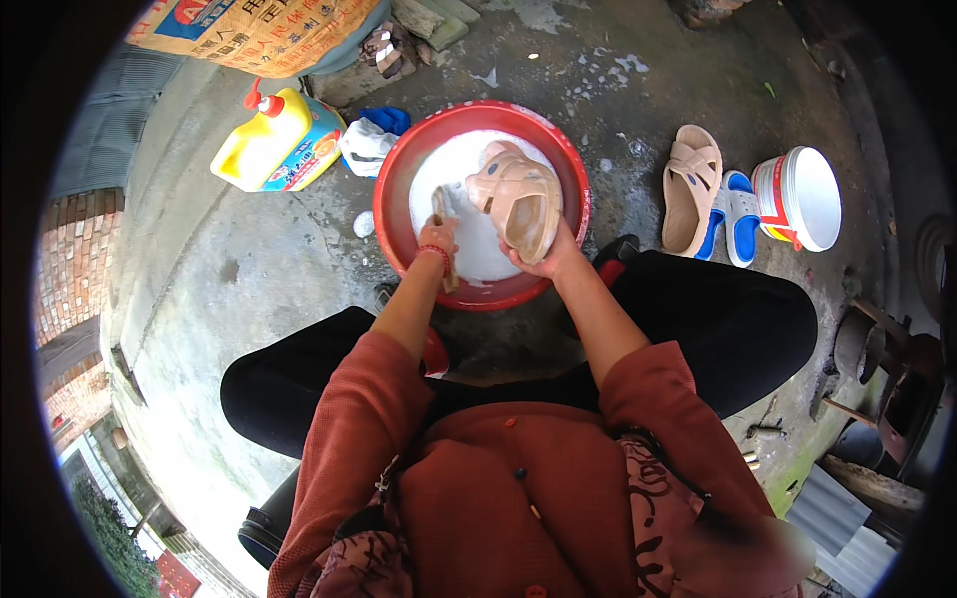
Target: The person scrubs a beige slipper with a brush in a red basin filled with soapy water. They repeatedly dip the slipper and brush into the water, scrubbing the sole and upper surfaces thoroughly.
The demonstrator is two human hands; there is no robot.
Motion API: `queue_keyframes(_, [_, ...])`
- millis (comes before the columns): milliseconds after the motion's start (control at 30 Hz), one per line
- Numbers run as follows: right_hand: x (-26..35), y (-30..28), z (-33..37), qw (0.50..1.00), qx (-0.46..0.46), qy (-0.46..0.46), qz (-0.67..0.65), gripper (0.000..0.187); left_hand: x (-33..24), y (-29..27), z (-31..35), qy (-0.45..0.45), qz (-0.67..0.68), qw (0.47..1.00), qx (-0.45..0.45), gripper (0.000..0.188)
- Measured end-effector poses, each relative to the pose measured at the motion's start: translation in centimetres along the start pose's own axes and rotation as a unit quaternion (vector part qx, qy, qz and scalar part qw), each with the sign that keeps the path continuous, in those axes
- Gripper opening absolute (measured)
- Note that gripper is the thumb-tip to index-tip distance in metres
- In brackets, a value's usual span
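Note:
A red plastic basin (577,189) of foamy water (478,254) stands in front of me. My right hand (550,261) grips a beige slide sandal (518,189) by its heel end and holds it over the water, tilted, with its crossed straps up. At the basin's left side my left hand (439,235) is closed round a narrow tan brush (440,202); its bristles do not show clearly. The brush is apart from the sandal.
Right of the basin lie another beige sandal (690,189), blue-and-white clogs (741,219) and a white bucket (817,199) on its side. To the left are a yellow detergent jug (274,140) and blue and white cloths (369,146). A printed sack (274,35) stands beyond.

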State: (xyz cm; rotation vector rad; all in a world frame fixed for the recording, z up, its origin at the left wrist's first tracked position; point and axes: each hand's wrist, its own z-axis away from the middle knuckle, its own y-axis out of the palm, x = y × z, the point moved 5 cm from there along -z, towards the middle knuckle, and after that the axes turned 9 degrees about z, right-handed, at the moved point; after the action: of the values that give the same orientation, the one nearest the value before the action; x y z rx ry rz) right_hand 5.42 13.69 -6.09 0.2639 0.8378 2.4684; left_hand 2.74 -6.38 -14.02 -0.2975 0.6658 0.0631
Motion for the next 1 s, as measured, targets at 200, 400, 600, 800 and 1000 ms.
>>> queue_keyframes(200, [-0.6,-0.4,0.0,0.996,0.006,0.066,0.054,0.071,0.1,1.8,-1.9,0.206,-0.245,0.946,-0.046,0.044])
queue_keyframes(400, [-1.9,0.1,-0.2,0.991,-0.002,0.075,0.113,0.071,-7.8,-0.7,2.0,0.225,-0.037,0.972,0.05,0.047])
queue_keyframes(600, [-2.7,-0.9,-2.0,0.99,-0.089,-0.008,0.107,0.063,-13.2,0.0,14.1,0.356,-0.326,0.873,0.063,0.045])
queue_keyframes(800, [-4.9,-1.2,-3.6,0.982,-0.109,-0.148,0.047,0.056,-12.6,2.2,10.7,0.258,-0.414,0.871,0.054,0.044])
queue_keyframes(1000, [-5.4,0.1,-3.7,0.978,-0.095,-0.182,0.036,0.062,-13.0,0.5,3.8,0.319,-0.434,0.838,0.084,0.045])
